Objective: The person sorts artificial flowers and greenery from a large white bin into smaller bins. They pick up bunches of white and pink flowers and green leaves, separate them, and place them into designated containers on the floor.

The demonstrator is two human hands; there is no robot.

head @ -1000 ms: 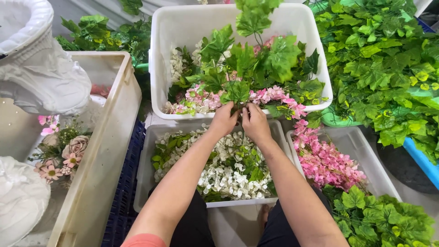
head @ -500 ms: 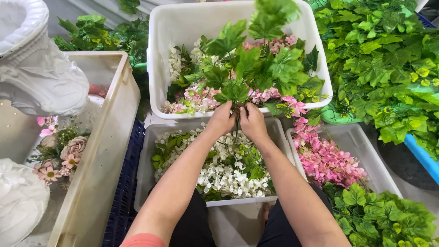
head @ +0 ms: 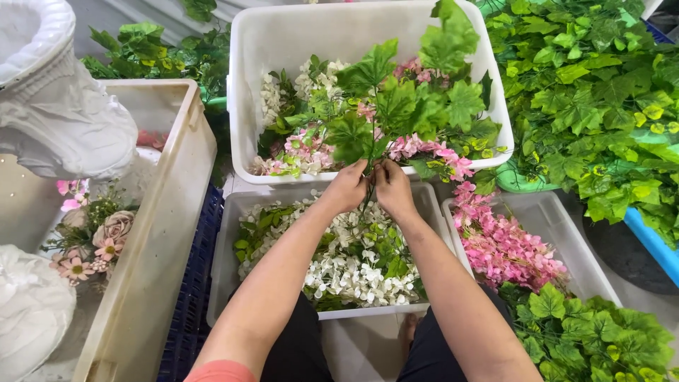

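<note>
Sprig [head: 396,106] of green leaves stands upright over the white bin [head: 283,42]; we note both hands, left [head: 346,189] and right [head: 393,188], pinching its stems together. Bundle appears part-assembled; loose white flowers [head: 353,269] and pink flowers [head: 502,244] remain unused.

The big white tub [head: 283,42] is smooth, slightly glossy plastic. The leafy sprig [head: 396,106] looks like matt fabric. The white urn [head: 56,120] has a rough, chalky plaster finish.
</note>
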